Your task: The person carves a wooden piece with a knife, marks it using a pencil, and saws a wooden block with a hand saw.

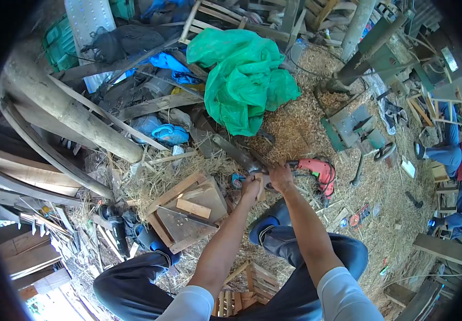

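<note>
My left hand (pixel 250 188) is closed around a small piece of light wood (pixel 261 189), in front of my knees. Close beside it, my right hand (pixel 281 177) is closed too, its fingers curled at a thin dark bar (pixel 259 157); whether it grips that bar or the wood is hidden. A thick dark wooden beam (pixel 234 153) runs from the upper left down to my hands. Just right of my right hand lies a red power drill (pixel 318 172) on the ground. At the left, a wooden frame with boards (pixel 189 212) rests near my foot.
A green plastic sheet (pixel 236 75) is heaped ahead, by a wooden post (pixel 73 109). Wood shavings (pixel 308 120) and straw cover the ground. A green metal machine part (pixel 351 127) stands at the right, with a hammer (pixel 357 170) nearby. Another person (pixel 447 155) sits far right.
</note>
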`<state>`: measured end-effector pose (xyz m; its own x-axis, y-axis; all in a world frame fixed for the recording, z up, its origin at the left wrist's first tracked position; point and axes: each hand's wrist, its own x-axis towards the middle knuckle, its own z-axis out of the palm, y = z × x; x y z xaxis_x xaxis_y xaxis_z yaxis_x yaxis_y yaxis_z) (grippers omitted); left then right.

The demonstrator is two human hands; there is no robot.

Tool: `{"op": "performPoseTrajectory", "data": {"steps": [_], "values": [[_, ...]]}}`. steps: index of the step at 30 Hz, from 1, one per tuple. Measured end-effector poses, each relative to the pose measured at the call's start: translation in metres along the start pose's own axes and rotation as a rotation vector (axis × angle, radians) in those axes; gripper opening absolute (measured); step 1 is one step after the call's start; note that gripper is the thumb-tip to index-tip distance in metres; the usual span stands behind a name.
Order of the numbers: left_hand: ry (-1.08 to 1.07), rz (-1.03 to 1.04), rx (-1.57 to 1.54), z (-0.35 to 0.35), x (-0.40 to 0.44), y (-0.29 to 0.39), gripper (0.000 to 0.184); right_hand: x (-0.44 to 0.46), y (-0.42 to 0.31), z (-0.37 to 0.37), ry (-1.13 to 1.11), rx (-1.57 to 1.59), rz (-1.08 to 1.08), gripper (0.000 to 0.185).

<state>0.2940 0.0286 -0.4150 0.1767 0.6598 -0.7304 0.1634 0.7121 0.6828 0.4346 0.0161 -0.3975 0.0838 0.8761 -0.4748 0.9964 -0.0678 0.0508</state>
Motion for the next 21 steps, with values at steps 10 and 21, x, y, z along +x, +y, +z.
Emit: {"op": "performPoseTrajectory", "data": {"steps": [10,21], "values": [[-0.230,0.249,0.278,-0.050,-0.114,0.103,0.037,-0.053,0.000,-0.131,-0.122,0.072,-0.095,0.040],[-0.213,1.055,1.254,-0.219,-0.176,0.077,0.071,-0.215,-0.080,-0.291,-0.179,0.972,-0.105,0.090]]}}
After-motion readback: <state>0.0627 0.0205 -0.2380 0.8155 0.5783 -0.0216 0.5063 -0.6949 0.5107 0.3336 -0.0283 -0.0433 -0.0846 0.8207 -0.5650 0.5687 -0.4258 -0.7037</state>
